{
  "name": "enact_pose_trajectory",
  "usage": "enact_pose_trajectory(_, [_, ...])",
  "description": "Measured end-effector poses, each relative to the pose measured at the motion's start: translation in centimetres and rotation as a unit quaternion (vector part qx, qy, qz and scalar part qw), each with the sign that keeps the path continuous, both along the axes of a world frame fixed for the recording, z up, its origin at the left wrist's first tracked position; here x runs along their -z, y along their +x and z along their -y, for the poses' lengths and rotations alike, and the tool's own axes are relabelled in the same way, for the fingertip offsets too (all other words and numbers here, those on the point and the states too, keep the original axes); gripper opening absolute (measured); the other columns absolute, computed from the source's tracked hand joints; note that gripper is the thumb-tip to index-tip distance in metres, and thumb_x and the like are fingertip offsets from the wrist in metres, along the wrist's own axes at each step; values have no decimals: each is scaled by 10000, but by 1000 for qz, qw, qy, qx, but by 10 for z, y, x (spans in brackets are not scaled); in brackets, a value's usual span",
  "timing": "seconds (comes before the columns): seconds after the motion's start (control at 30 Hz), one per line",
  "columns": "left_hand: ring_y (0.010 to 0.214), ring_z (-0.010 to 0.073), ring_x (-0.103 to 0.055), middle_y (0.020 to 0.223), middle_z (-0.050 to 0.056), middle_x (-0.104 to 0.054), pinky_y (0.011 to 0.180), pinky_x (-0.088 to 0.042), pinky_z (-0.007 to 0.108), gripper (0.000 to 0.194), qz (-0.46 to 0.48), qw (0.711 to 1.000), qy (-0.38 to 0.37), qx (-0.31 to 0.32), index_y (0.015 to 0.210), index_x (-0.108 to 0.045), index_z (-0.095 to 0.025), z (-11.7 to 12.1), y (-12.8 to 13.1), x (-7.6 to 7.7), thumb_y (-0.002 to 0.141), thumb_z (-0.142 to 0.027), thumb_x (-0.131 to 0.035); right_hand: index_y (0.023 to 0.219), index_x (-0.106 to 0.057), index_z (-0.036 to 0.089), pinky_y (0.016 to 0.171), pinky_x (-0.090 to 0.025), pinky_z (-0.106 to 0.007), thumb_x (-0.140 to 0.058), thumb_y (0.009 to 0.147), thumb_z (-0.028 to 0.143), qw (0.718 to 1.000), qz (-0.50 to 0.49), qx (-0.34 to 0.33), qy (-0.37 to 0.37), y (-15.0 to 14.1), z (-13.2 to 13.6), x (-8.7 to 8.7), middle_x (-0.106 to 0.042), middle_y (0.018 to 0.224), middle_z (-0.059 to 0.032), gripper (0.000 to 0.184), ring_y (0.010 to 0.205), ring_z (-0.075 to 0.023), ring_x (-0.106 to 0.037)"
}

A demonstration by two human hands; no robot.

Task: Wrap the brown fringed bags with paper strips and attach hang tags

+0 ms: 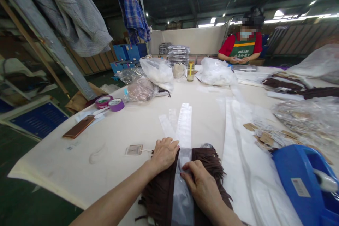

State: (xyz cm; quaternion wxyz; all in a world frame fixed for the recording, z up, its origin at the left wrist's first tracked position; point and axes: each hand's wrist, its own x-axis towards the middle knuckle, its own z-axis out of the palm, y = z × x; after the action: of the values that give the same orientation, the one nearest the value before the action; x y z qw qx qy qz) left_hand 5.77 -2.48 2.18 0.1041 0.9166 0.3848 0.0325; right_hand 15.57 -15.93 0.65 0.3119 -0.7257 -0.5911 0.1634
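Note:
In front of me on the table lies a dark brown fringed piece of fabric [161, 194], its fringes spread out on both sides. A translucent plastic strip [182, 206] runs down its middle, and a white strip [184, 122] reaches beyond its far edge. My left hand [164, 153] presses on the far left part of the fabric, fingers stretched toward the strip. With thumb and forefinger closed together, my right hand [202, 185] pinches the plastic strip near its right side. A tag [134, 149] on a string lies left of my left hand.
Rolls of purple tape [116, 105] and a phone [78, 127] lie at the left. A blue tape dispenser [299, 180] stands at the near right, by loose cardboard tags [266, 138]. Plastic bags [157, 72] and a jar [190, 70] sit farther back. A co-worker [242, 47] stands across the table.

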Motion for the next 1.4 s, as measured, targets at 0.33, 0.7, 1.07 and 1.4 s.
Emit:
enact_pose_trajectory(0.33, [1056, 240, -449, 1072, 88, -530, 890, -331, 421, 265, 26, 999, 13, -16, 1092, -524, -199, -8, -4, 11, 883, -280, -383, 748, -581, 190, 664, -431, -295, -484, 837, 238, 989, 129, -22, 67, -5, 6, 2, -549, 851, -57, 140, 755, -169, -537])
enact_pose_trajectory(0.7, [1171, 250, -417, 1237, 136, -500, 989, -260, 506, 436, -20, 985, 23, 171, 1226, -409, -121, 13, -5, 15, 920, -412, -296, 954, -613, 181, 845, -408, -365, -435, 863, 179, 963, 216, -128, 102, 4, 15, -16, -659, 966, -55, 199, 942, -188, -561])
enact_pose_trajectory(1.07, [1285, 243, -248, 1367, 78, -360, 1031, -165, 486, 407, 10, 983, 16, 181, 1288, -362, -231, 11, -23, 14, 924, -402, -299, 1283, -424, 157, 963, -292, -476, -437, 804, 152, 841, 475, -213, 148, -10, 93, 3, -479, 1300, -86, 479, 1205, -268, -382])
enact_pose_trajectory(1.4, [1259, 210, -303, 1329, 54, -423, 1033, -156, 463, 403, -8, 985, -42, 169, 1275, -386, -246, 2, -18, 11, 916, -392, -276, 1110, -552, 127, 1021, -235, -480, -269, 856, 109, 843, 466, -136, 232, -28, 77, -4, -608, 1092, -109, 381, 1080, -251, -499])
